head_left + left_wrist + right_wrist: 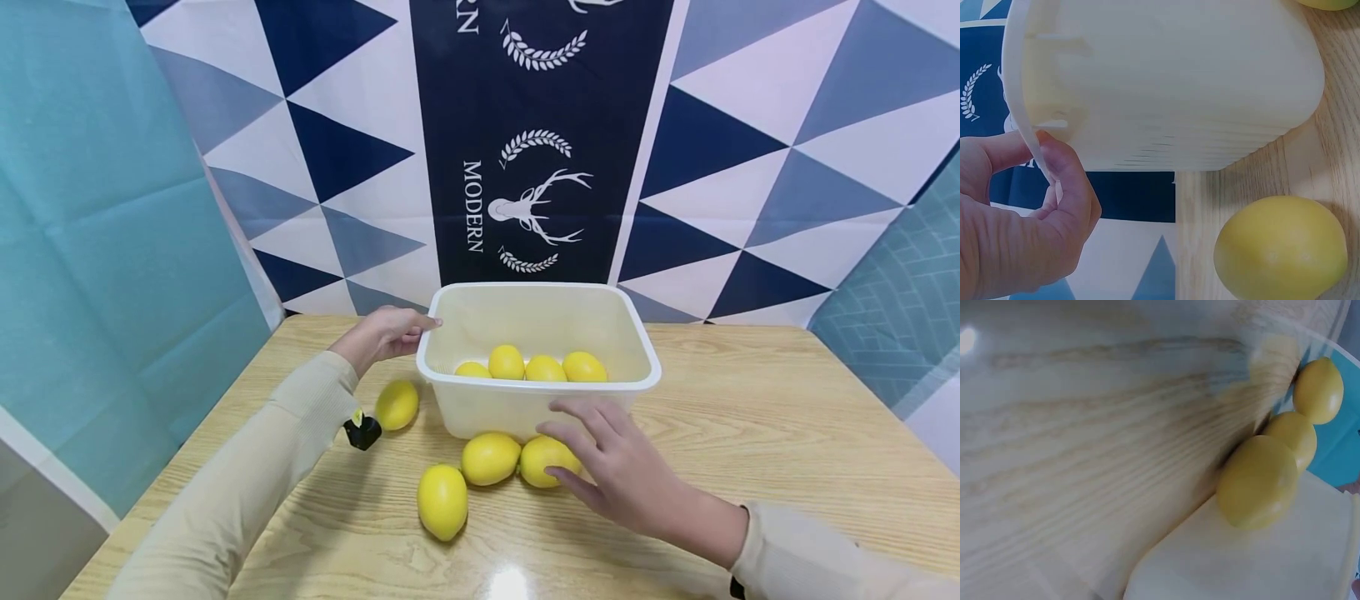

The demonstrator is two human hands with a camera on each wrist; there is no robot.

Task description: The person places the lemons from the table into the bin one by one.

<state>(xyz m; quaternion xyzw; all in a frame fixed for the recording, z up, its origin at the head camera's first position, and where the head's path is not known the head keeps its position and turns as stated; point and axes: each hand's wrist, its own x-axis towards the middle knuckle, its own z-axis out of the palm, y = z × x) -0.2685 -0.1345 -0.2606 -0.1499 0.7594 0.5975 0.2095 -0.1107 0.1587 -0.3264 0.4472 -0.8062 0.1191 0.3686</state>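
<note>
My left hand (pixel 387 333) pinches the left rim of a white plastic bin (pixel 538 293) between thumb and fingers; the left wrist view shows the hand (pixel 1041 212) on that rim up close. Several yellow lemons (pixel 507 362) lie inside the bin. My right hand (pixel 626 467) hovers with spread, slightly bent fingers by a lemon (pixel 546 461) at the bin's front wall. Whether the fingers touch this lemon cannot be told. In the right wrist view the same lemon (pixel 1257 481) shows with no fingers around it.
Beside that lemon lies another lemon (pixel 490 458), and one more lemon (pixel 442 502) sits nearer me. A further lemon (pixel 397 405) rests left of the bin, under my left wrist. Everything stands on a wooden table (pixel 750 417), with a patterned cloth (pixel 360 167) hanging behind it.
</note>
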